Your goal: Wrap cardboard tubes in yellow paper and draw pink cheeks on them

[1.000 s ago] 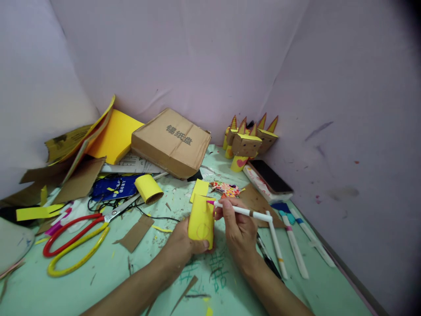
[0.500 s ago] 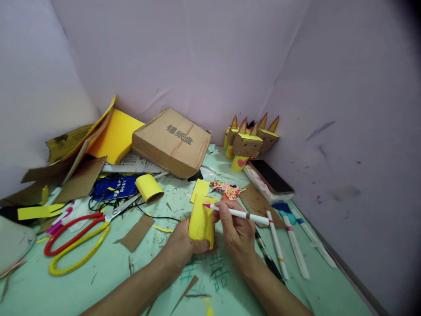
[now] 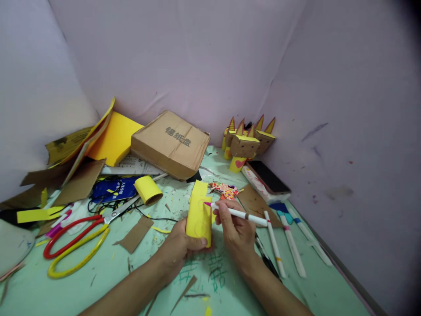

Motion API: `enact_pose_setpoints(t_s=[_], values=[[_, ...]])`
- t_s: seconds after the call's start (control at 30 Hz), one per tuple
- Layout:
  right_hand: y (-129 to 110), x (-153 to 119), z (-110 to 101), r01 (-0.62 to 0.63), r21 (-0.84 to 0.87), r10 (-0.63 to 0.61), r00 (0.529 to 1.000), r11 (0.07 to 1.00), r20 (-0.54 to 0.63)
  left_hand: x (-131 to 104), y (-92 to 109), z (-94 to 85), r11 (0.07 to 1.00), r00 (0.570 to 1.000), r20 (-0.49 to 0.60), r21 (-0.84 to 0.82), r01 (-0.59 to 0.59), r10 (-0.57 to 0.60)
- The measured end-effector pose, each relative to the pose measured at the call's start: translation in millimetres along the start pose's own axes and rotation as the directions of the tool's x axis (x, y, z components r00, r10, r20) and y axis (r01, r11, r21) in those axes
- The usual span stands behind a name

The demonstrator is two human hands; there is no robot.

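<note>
Upright in my left hand [image 3: 182, 245] is a yellow paper-covered tube [image 3: 199, 217], with my thumb across its lower front. Faint curved lines show on the tube's face. My right hand [image 3: 237, 228] pinches a white marker [image 3: 245, 214] with a magenta tip, and the tip is at the tube's upper right; whether it touches cannot be made out. Just behind the tube lies a yellow paper piece [image 3: 199, 188], partly hidden. Beside that is a scrap of floral patterned material [image 3: 226, 190]. A second yellow tube [image 3: 148, 191] rests on its side to the left.
Red-and-yellow-handled scissors [image 3: 79, 241] lie at left, near cardboard scraps [image 3: 134, 235]. A cardboard box [image 3: 169, 142] stands at the back. Horned cardboard figures [image 3: 245, 145] occupy the back right corner, near a phone [image 3: 268, 176]. Several white markers [image 3: 292, 245] lie on the right.
The tube has turned slightly in my left hand, showing more of the drawn lines. The marker tip has shifted a little relative to it. The whole view has shifted slightly.
</note>
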State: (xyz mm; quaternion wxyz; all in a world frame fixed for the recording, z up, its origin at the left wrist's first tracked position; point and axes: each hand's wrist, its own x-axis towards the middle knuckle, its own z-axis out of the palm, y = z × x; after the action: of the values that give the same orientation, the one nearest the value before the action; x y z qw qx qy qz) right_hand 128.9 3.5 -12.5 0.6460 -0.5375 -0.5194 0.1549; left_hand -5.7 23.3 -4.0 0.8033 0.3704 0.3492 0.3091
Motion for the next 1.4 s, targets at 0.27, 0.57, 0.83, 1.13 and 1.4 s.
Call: enact_pose_setpoints(t_s=[0.27, 0.57, 0.83, 1.13, 1.4], values=[[4.4, -2.8, -0.1, 0.006, 0.005, -0.006, 0.995, 1.0, 0.096, 2.1, -2.4, -2.1, 1.0, 1.0, 0.01, -0.003, 0.015, -0.015], [5.7, -0.8, 0.2, -0.021, 0.034, 0.019, 0.997, 0.999, 0.076, 1.8, -3.2, -2.9, 1.0, 1.0, 0.008, -0.003, 0.013, -0.013], [7.0, -2.2, -0.4, -0.027, 0.028, 0.025, 0.997, 0.999, 0.072, 1.3, -2.1, -1.8, 1.0, 1.0, 0.016, 0.028, 0.003, -0.003], [6.6, -2.5, 0.3, 0.003, 0.018, -0.004, 0.997, 1.0, 0.076, 2.6, -4.3, -3.4, 0.999, 1.0, 0.004, 0.049, 0.008, -0.008], [6.1, -2.5, 0.9, -0.005, -0.001, 0.005, 0.998, 1.0, 0.06, 4.3, -6.0, -4.5, 0.999, 1.0, 0.021, 0.053, -0.011, 0.01]])
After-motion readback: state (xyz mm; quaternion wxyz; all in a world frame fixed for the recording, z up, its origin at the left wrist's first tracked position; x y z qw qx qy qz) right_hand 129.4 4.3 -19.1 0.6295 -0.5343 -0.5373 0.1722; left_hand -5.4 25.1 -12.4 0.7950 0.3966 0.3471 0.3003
